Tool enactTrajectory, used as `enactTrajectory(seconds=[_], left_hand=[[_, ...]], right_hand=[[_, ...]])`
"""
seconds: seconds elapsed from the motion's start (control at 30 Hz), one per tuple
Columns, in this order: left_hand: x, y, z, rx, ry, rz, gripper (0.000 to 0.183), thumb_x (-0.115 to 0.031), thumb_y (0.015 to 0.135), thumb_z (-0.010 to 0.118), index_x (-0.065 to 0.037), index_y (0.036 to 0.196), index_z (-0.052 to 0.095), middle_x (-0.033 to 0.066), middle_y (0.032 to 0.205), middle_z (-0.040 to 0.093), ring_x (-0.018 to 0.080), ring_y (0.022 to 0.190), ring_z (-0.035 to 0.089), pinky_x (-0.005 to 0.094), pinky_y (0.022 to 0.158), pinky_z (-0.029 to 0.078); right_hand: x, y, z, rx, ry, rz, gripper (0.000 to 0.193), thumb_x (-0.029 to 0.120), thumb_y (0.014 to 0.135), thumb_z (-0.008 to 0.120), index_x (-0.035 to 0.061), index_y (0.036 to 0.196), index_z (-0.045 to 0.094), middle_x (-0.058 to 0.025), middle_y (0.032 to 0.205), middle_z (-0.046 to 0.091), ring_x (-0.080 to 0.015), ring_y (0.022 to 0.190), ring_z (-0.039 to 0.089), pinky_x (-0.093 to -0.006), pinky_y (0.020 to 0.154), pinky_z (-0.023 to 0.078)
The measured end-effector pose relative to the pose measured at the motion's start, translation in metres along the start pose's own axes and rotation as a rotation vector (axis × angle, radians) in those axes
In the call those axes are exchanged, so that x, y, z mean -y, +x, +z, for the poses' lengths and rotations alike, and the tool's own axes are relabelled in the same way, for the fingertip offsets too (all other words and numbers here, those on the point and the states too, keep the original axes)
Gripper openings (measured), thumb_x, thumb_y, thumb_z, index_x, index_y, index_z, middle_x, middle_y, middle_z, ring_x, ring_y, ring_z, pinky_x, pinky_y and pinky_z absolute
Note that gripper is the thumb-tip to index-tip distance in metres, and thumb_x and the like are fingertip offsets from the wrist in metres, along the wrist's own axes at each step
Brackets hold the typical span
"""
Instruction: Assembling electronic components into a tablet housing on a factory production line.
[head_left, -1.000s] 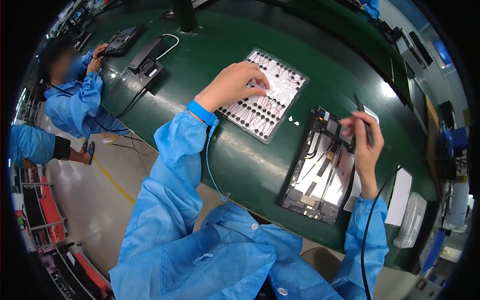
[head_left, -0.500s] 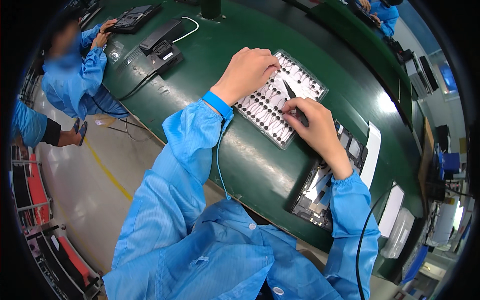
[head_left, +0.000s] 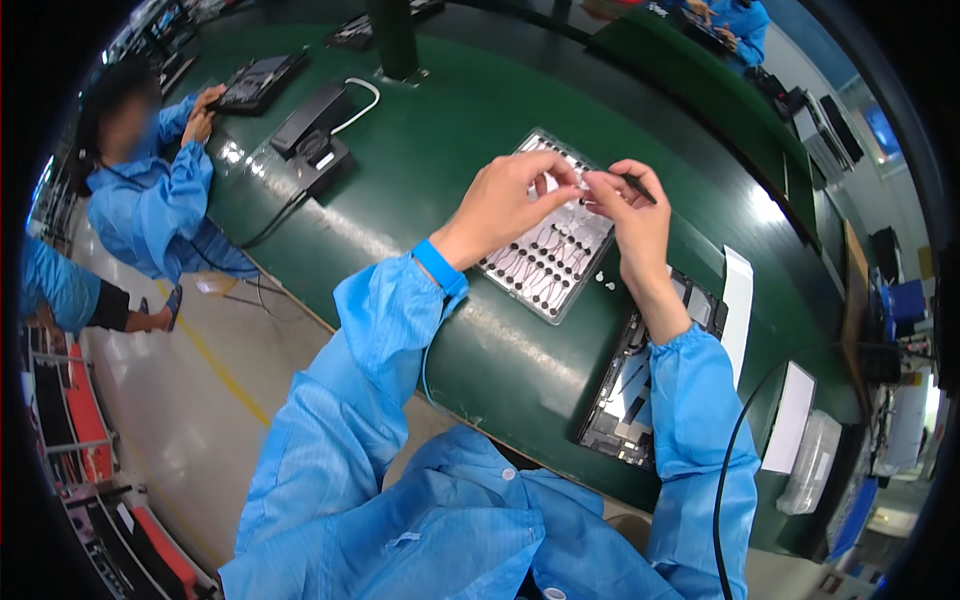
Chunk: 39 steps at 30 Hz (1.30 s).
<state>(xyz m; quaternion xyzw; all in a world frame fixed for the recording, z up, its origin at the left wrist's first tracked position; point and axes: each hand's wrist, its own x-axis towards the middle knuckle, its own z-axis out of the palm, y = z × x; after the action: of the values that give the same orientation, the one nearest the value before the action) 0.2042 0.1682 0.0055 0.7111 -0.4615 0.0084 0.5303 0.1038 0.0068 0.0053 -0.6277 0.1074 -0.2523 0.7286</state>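
A clear plastic tray [head_left: 584, 279] lies on the green bench, filled with rows of small black round parts on thin reddish wires [head_left: 541, 262]. Above its far half my two hands meet fingertip to fingertip. My left hand [head_left: 505, 205], with a blue wrist strap [head_left: 437, 263] round the wrist, is closed in a pinch; what lies between its fingertips is too small to make out. Dark tweezers [head_left: 637, 188] are tucked in my right hand [head_left: 640, 222], its thumb and forefinger touching the left fingertips. An opened laptop base [head_left: 622, 412] sits beside my right forearm.
Small white bits [head_left: 605, 281] lie right of the tray. A white strip [head_left: 737, 300] lies beyond the laptop base. At the far left are a black device [head_left: 322, 165] with cables and a co-worker [head_left: 150, 200] handling another laptop base [head_left: 262, 82]. A post [head_left: 392, 40] rises from the bench.
My right hand has moved up to meet the left one, and the tweezers have swung from pointing into the tray to lying back in the hand. White bits now show beside the tray.
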Motion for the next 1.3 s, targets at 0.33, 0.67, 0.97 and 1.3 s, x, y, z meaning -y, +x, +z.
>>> enactTrajectory(seconds=[0.33,0.67,0.97,1.3], left_hand=[[-0.011,0.0,0.021,-0.052,0.132,0.161,0.02,-0.01,0.083,0.08,-0.005,0.098,0.068,0.0044,0.09,0.067,0.0178,0.069,0.065,0.0307,0.063,0.052],[0.009,-0.013,0.018,0.157,-0.65,-0.422,0.024,-0.015,0.102,0.061,0.002,0.119,0.063,0.009,0.102,0.073,0.0109,0.078,0.068,0.0255,0.071,0.057],[-0.007,-0.01,0.028,0.026,-0.583,-0.416,0.021,-0.007,0.099,0.066,0.007,0.113,0.067,0.0115,0.096,0.075,0.0128,0.065,0.069,0.0244,0.06,0.056],[-0.014,-0.013,0.024,-0.1,0.028,-0.161,0.011,-0.009,0.091,0.074,-0.004,0.1,0.078,0.0074,0.074,0.076,0.011,0.06,0.071,0.0244,0.056,0.052]], right_hand=[[-0.001,-0.01,-0.004,-0.059,0.055,-0.038,0.023,-0.001,0.091,0.071,0.0009,0.109,0.056,-0.0093,0.093,0.068,-0.017,0.088,0.071,-0.0283,0.075,0.061],[0.002,-0.017,0.013,-0.066,-0.194,-0.337,0.018,0.004,0.091,0.072,0.0007,0.106,0.061,-0.0076,0.095,0.072,-0.0126,0.092,0.069,-0.0271,0.083,0.053],[-0.001,-0.02,0.015,-0.192,-0.326,-0.443,0.016,0.005,0.093,0.069,0.0019,0.106,0.061,-0.0087,0.094,0.07,-0.0162,0.084,0.069,-0.0298,0.075,0.054],[-0.006,-0.021,0.014,-0.159,-0.276,-0.298,0.019,0.008,0.095,0.069,0.0013,0.11,0.06,-0.0132,0.096,0.074,-0.0184,0.089,0.075,-0.0297,0.073,0.059]])
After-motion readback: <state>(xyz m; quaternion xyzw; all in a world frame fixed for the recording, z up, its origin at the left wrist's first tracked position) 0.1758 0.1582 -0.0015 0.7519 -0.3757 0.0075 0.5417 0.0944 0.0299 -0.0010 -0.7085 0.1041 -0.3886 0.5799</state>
